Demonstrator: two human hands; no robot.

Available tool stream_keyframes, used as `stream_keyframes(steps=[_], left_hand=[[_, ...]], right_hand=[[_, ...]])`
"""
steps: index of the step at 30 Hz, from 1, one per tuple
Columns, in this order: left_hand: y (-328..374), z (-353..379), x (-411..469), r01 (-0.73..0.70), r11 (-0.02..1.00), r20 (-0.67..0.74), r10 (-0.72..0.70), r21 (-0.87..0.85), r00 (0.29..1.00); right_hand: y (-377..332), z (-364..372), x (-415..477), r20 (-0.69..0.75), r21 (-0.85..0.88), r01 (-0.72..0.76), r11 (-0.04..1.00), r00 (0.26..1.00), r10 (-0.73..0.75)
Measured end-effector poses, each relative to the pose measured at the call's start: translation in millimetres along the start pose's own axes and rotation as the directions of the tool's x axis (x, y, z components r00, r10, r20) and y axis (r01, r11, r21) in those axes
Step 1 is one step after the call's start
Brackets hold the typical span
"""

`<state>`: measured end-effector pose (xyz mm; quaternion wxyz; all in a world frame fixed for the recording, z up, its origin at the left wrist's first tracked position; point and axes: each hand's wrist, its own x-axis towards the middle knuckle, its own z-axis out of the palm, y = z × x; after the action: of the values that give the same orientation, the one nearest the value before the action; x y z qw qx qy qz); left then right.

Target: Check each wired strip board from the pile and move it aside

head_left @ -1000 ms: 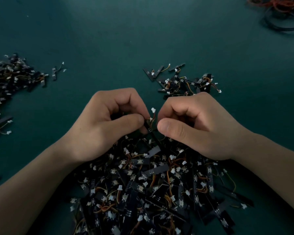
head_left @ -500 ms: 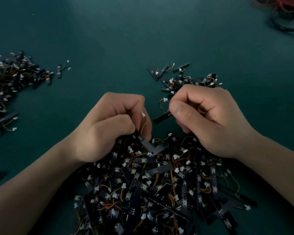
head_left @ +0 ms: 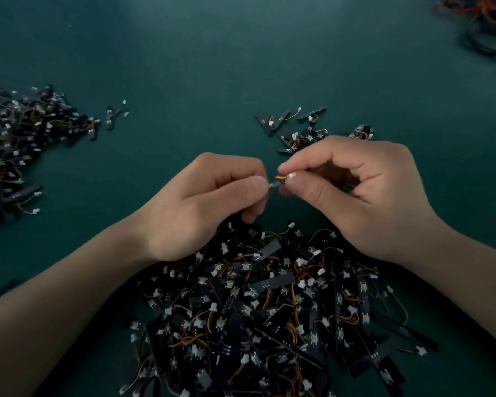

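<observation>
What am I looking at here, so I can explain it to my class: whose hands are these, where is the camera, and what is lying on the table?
There is no machine: a person works with two bare hands. The camera sits on the person's head and looks forward and down, so both arms enter from the bottom. The left hand and right hand pinch one wired strip board between their fingertips; only its coloured wires and white plug show. Under the hands lies the big pile of black boards with wires. A small group lies just beyond the right hand, a heap at the left edge and loose cables in the far right corner, all on a green table.
</observation>
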<state>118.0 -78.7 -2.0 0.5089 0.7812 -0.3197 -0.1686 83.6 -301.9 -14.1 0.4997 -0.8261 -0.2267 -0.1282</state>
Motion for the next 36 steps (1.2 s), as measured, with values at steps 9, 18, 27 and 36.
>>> stream_keyframes(steps=[9,18,27,36], left_hand=[[-2.3,0.7,15.4,-0.091,0.990,-0.036,0.095,0.106,0.995],[3.1,7.7,4.2,-0.037,0.999,-0.081,0.037,0.004,0.996],[4.5,-3.6,4.7,-0.075,0.993,-0.009,0.076,0.090,0.997],[-4.7,-9.6,5.3,-0.058,0.998,0.064,0.055,0.033,0.996]], right_hand=[[1.4,-5.5,-0.4,0.063,-0.006,-0.220,0.975,0.973,0.220],[-5.9,-4.0,-3.2,0.169,-0.184,-0.184,0.966,0.962,0.215],[-5.6,-5.8,-5.9,0.175,-0.032,-0.128,0.991,0.976,0.132],[-2.8,-5.2,-4.3,0.200,0.004,-0.148,0.989,0.969,0.144]])
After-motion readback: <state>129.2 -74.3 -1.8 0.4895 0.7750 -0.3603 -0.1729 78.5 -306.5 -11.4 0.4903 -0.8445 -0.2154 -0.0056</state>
